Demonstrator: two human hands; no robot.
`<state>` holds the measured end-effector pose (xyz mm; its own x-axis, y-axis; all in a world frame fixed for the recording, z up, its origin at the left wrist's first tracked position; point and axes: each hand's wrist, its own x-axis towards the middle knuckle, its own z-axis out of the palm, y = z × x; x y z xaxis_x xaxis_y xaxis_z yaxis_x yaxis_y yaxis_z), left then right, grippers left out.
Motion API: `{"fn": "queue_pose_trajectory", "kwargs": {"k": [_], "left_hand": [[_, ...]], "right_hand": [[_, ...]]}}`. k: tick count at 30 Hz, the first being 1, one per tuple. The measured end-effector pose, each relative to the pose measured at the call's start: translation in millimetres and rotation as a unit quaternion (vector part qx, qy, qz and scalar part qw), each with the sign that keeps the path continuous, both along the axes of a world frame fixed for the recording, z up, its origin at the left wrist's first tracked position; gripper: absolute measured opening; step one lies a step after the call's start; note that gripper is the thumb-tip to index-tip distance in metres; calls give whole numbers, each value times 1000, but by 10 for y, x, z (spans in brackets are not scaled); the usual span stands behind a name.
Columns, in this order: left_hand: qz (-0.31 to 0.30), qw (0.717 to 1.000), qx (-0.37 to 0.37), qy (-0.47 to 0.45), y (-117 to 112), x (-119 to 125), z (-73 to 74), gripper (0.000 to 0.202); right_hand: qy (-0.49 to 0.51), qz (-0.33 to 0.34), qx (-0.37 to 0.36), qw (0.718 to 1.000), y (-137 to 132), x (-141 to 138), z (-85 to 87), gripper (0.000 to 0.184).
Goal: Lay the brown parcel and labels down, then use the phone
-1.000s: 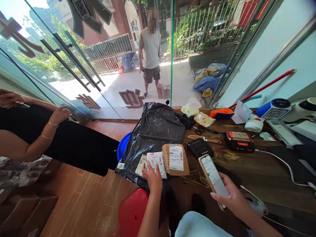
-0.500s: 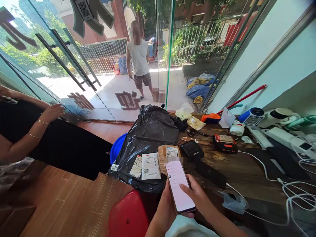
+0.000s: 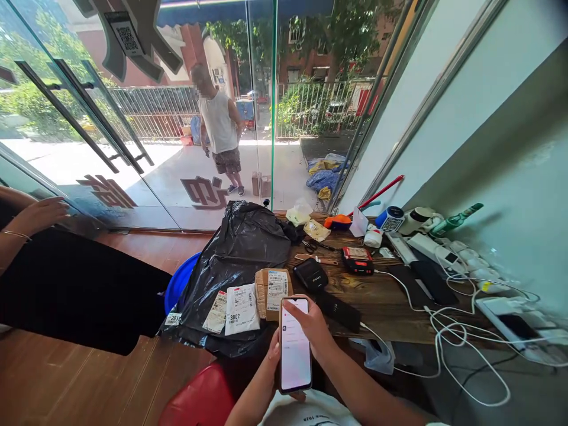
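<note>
Together, hands hold a phone, screen hard to read.

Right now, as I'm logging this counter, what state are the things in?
Phone: lit, in left hand, right hand at its upper end
White parcel: flat, 3002 showing
Brown parcel: label up
Black bag: spread beneath parcels
Dark slab: plugged in
Red-and-black device: plugged in
Blue tub: partly hidden
Glass door: looks shut

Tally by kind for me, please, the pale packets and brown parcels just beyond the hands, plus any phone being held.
Pale packets, one marked 3002 and a smaller one to its left: 2
Brown parcel: 1
Phone held: 1
Total: 4
</note>
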<state>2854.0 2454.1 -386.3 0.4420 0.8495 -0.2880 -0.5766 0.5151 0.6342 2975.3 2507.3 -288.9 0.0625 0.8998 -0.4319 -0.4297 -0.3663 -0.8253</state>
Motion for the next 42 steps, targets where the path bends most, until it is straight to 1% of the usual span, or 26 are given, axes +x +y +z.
{"fn": "queue_pose_trajectory", "kwargs": {"k": [2,5,8,10,12,17,19,22,25,27,29,31,35,37,39,42], "left_hand": [[30,999,19,21,12,25,14,77],[60,997,26,33,-28,26,124,70],[77,996,-13,36,-92,21,243,65],[76,996,-40,35,-118,30,289,62],[73,996,-46,38,-124,48,298,61],[78,996,-18,37,-105,95,260,65],[71,997,-23,31,-111,108,294,62],[49,998,-28,24,-144,122,432,57],[25,1000,-4,11,-188,141,596,54],[18,1000,9,-4,-204,153,665,54],[0,1000,16,-17,-205,155,692,56],[-16,999,13,-28,-197,143,692,60],[7,997,-17,-72,-181,89,696,72],[-3,998,-21,-63,-182,66,715,82],[-16,999,-17,-45,-187,56,741,93],[-22,999,-26,-33,-193,63,784,103]], "right_hand": [[9,-14,-3,1000,-14,8,-2,36],[38,-13,-5,999,-47,29,2,29],[48,-9,3,999,-79,45,14,24],[45,-9,8,999,-92,51,26,23],[41,-6,8,999,-99,56,36,24],[38,-2,2,999,-114,69,57,26],[36,-3,3,999,-125,72,60,26],[29,0,5,1000,-141,77,56,27],[25,4,6,1000,-150,93,45,26],[27,11,3,1000,-158,118,28,26],[31,29,0,999,-185,156,-2,29],[32,71,4,997,-248,207,-44,37],[21,176,32,984,-466,315,-119,48],[11,209,40,977,-571,351,-140,52],[0,220,37,975,-637,370,-166,55],[-6,194,34,980,-653,375,-242,53]]}}
